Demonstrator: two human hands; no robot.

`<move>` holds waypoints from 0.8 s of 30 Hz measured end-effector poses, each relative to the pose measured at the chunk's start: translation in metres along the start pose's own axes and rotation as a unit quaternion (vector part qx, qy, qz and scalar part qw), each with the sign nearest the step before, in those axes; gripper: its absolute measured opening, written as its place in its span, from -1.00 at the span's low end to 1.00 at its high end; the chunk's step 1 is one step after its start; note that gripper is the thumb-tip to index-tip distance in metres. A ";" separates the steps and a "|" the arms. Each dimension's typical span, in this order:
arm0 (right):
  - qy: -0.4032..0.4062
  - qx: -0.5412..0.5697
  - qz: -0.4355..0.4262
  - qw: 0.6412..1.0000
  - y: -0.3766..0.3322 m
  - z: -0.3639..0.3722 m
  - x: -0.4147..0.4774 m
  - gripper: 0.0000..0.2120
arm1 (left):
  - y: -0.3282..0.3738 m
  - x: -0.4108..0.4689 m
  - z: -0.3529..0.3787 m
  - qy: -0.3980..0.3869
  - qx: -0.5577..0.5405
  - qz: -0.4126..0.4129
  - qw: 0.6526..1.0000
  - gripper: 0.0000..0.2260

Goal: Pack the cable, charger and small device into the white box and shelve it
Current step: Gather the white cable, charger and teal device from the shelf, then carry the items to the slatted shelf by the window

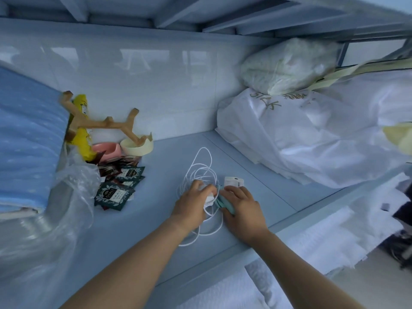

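1. The left hand (191,202) has its grip closed on a white charger (209,198) amid the loose white cable (201,175) on the shelf (156,219).
2. The right hand (242,208) presses on a teal device (226,202) — grip unclear.
3. Tea packets (116,192) lie well to the left.

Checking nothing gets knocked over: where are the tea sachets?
The tea sachets lie left of the left hand, just before the pink bowl.

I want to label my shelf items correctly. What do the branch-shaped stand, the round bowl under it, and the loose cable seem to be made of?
Stand: looks like light unpainted wood with a matte tan surface.
Bowl: probably ceramic or plastic; smooth, cream, thick rim, hard to tell which.
Cable: thin white cord in loose springy loops, likely a plastic or rubber jacket.
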State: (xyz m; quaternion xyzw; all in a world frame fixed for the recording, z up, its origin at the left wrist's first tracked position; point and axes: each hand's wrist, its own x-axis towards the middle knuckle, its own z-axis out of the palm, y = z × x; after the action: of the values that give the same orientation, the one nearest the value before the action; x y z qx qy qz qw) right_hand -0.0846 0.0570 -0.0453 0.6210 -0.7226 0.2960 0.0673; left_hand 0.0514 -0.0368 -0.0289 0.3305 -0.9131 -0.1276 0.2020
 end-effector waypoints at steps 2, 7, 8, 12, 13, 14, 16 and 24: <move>0.015 -0.004 0.012 1.000 0.002 -0.007 -0.011 -0.60 | 0.011 -0.003 0.000 0.001 -0.009 0.018 1.000 -0.61; 0.055 -0.020 0.023 0.998 0.018 -0.035 -0.042 -0.66 | 0.050 -0.010 0.006 0.000 -0.028 0.063 0.998 -0.58; 0.063 -0.024 0.023 0.997 0.022 -0.042 -0.050 -0.67 | 0.060 -0.010 0.008 0.001 -0.031 0.071 0.997 -0.57; 0.098 -0.038 0.041 0.994 0.044 -0.076 -0.084 -0.66 | 0.108 -0.014 0.017 -0.002 -0.054 0.111 0.992 -0.56; 0.105 -0.036 0.049 0.993 0.050 -0.086 -0.095 -0.66 | 0.122 -0.015 0.020 -0.002 -0.061 0.123 0.991 -0.55; 0.114 -0.036 0.055 0.991 0.057 -0.098 -0.107 -0.66 | 0.138 -0.017 0.024 -0.002 -0.069 0.135 0.988 -0.54; 0.132 -0.043 0.068 0.988 0.072 -0.122 -0.135 -0.68 | 0.172 -0.023 0.033 -0.002 -0.084 0.157 0.984 -0.51; 0.214 -0.106 0.152 0.959 0.124 -0.231 -0.286 -0.74 | 0.338 -0.072 0.089 -0.011 -0.160 0.269 0.950 -0.42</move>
State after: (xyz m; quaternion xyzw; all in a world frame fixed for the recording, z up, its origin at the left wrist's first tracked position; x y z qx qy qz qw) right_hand -0.2003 0.4267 -0.0325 0.4149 -0.8045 0.3505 0.2403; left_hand -0.1252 0.2724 -0.0046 0.0348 -0.9378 -0.2167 0.2690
